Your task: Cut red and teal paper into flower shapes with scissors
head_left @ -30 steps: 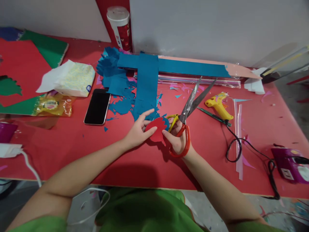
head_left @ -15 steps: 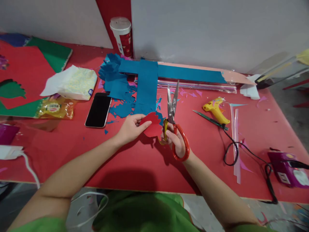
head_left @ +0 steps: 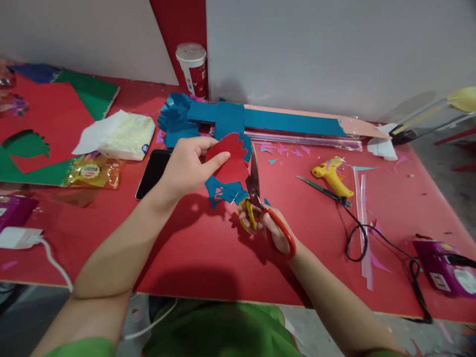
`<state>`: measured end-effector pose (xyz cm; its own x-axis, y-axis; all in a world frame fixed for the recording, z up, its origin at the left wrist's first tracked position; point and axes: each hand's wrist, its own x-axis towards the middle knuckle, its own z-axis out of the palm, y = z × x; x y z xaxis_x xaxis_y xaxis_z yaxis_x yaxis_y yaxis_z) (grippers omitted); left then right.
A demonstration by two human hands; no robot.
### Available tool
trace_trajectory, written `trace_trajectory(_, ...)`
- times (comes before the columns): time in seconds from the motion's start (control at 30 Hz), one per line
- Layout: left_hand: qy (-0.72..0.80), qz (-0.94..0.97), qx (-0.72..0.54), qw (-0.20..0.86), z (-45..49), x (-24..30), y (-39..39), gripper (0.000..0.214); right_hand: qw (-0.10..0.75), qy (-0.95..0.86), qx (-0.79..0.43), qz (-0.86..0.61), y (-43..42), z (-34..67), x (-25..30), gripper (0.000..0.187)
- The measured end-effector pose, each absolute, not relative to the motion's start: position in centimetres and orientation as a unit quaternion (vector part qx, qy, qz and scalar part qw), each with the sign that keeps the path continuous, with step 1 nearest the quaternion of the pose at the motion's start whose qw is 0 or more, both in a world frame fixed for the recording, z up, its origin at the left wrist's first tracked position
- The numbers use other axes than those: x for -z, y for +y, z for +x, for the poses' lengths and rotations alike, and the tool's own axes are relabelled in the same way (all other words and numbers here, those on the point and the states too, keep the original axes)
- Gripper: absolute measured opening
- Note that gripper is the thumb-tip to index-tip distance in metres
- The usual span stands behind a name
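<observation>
My left hand (head_left: 186, 166) is closed on a red cut-out shape (head_left: 228, 158) backed by blue paper (head_left: 225, 191), holding it lifted above the red table (head_left: 208, 253). My right hand (head_left: 269, 228) grips scissors (head_left: 256, 191) with one red and one yellow handle. Their blades point up along the right edge of the red shape and look almost closed against the paper. A jagged blue fringe hangs below the red shape.
A black phone (head_left: 152, 171), a tissue pack (head_left: 121, 134) and a yellow snack bag (head_left: 91, 171) lie at the left. Blue paper strips (head_left: 286, 119) and a cup (head_left: 194, 67) sit at the back. A yellow glue gun (head_left: 330, 173) with its cord lies at the right, near a purple box (head_left: 446, 267).
My left hand has raised the red shape off the table and turned it. The scissors have swung from lying open to the right to standing against the shape's right edge, blades nearly closed.
</observation>
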<state>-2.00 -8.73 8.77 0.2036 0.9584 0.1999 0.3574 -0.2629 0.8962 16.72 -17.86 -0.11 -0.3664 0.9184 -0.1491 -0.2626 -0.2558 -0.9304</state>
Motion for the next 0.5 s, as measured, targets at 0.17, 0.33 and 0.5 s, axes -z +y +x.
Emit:
trace_trajectory(0.17, 0.471, 0.727, -0.351, 0.355, -1.91, -9.3, -8.65, 0.017, 0.431, -0.442, -0.706, -0.346, -17.85, 16.86, 0.06, 0.044)
trace_trajectory(0.33, 0.459, 0.747, -0.315, 0.363, -1.88, -9.73, -8.78, 0.013, 0.446, -0.453, -0.703, -0.318, -17.71, 16.8, 0.43, 0.045)
trace_trajectory(0.5, 0.453, 0.733, -0.326, 0.389, -1.67, -9.62, -9.02, 0.012, 0.451, -0.462, -0.7, -0.306, -17.72, 16.81, 0.74, 0.042)
